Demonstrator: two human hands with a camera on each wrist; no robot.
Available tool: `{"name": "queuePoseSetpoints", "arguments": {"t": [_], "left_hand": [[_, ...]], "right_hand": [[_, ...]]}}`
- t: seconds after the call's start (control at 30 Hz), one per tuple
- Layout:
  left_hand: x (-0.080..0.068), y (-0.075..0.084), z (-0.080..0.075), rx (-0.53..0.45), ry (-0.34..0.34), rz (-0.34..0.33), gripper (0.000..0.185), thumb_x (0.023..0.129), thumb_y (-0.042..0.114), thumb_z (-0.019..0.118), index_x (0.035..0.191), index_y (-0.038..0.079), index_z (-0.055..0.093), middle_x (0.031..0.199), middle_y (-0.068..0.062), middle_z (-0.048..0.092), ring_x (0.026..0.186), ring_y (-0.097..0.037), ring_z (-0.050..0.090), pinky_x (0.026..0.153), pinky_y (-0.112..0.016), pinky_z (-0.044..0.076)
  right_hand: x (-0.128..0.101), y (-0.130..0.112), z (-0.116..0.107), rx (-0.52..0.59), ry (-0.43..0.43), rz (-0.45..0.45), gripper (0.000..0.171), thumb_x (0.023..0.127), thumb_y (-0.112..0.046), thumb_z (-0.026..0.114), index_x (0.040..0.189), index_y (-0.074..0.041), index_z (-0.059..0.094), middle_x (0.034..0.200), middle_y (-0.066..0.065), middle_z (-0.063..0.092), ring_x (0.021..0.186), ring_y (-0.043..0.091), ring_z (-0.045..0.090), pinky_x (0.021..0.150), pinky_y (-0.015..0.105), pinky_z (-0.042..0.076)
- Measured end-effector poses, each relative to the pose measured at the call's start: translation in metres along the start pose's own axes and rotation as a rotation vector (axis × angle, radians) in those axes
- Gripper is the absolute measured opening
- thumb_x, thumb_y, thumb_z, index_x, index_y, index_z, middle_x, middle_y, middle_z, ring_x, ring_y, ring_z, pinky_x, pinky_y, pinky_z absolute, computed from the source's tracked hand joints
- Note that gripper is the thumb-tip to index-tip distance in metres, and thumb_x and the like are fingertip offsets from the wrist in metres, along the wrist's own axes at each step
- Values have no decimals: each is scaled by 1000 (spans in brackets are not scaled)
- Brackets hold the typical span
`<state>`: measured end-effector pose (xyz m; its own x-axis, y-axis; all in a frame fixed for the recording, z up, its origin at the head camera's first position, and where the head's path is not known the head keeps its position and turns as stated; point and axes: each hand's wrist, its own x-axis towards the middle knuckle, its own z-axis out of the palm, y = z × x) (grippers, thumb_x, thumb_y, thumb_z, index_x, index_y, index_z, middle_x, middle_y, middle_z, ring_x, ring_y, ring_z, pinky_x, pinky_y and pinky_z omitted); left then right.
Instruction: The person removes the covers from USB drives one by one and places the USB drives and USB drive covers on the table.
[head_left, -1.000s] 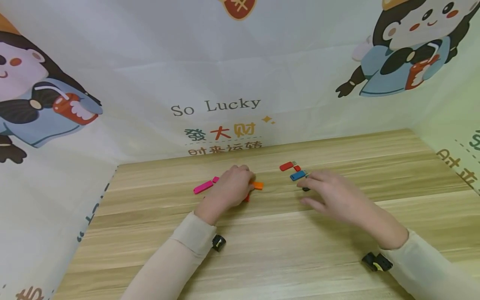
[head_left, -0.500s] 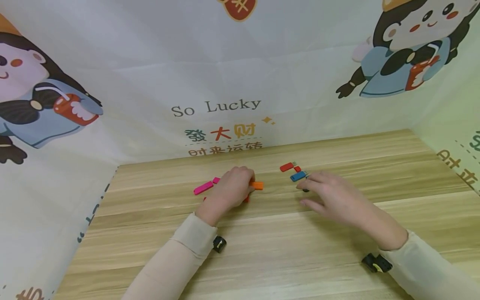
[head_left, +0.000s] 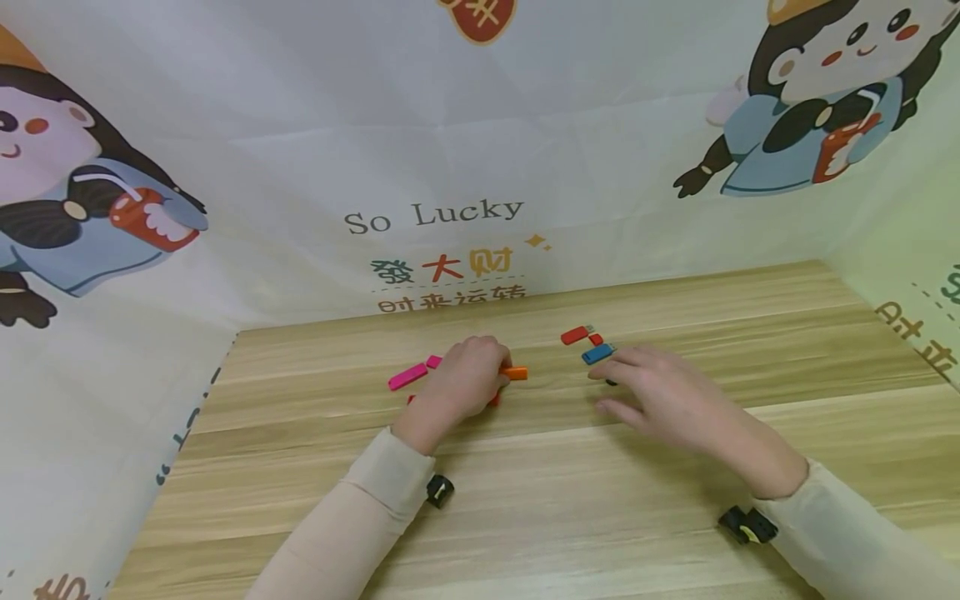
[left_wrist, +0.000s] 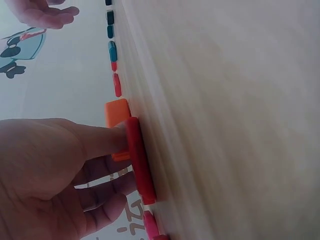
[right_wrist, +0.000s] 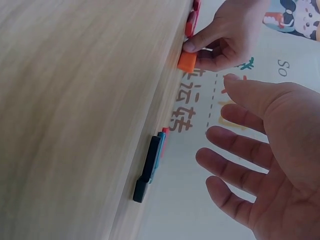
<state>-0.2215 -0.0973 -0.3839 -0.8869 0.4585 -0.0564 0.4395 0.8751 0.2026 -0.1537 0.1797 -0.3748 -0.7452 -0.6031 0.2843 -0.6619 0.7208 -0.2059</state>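
Observation:
My left hand (head_left: 461,383) pinches an orange USB stick (head_left: 516,373) between thumb and fingers, close over the table. In the left wrist view a red USB stick (left_wrist: 140,160) lies right in front of that thumb. A pink USB stick (head_left: 407,377) and its small pink cap (head_left: 434,362) lie to the left. My right hand (head_left: 663,392) hovers with relaxed, spread fingers, holding nothing. Under its fingertips is a black USB stick (right_wrist: 151,160), mostly hidden in the head view. Just beyond are a blue USB stick (head_left: 597,354) and a red one (head_left: 575,335) with exposed metal plug.
A small red cap (head_left: 596,340) lies by the far red stick. The wood-grain table (head_left: 525,517) ends at a printed white backdrop (head_left: 300,167) behind and at both sides. Black wrist cameras (head_left: 440,490) sit under the sleeves.
The right hand has shifted very slightly left. The left hand keeps its pinch on the orange USB stick with almost no motion; the other sticks stay where they lie.

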Motion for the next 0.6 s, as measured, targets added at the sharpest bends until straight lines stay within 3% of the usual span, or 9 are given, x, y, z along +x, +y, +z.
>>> {"name": "queuePoseSetpoints", "arguments": {"t": [0.27, 0.6], "left_hand": [[-1, 1, -2, 5, 24, 16, 10, 102, 17, 75, 106, 9, 78, 95, -1, 68, 85, -20, 60, 85, -36, 55], [-10, 6, -8, -12, 109, 44, 14, 100, 16, 77, 111, 7, 79, 100, -3, 69, 91, -21, 64, 87, -37, 56]], "right_hand": [[6, -2, 1, 13, -1, 0, 36, 97, -26, 81, 125, -5, 75, 123, 10, 73, 116, 33, 69, 101, 53, 55], [16, -1, 0, 11, 19, -21, 37, 95, -22, 83, 125, -2, 73, 120, 11, 73, 111, 33, 70, 97, 50, 56]]}}
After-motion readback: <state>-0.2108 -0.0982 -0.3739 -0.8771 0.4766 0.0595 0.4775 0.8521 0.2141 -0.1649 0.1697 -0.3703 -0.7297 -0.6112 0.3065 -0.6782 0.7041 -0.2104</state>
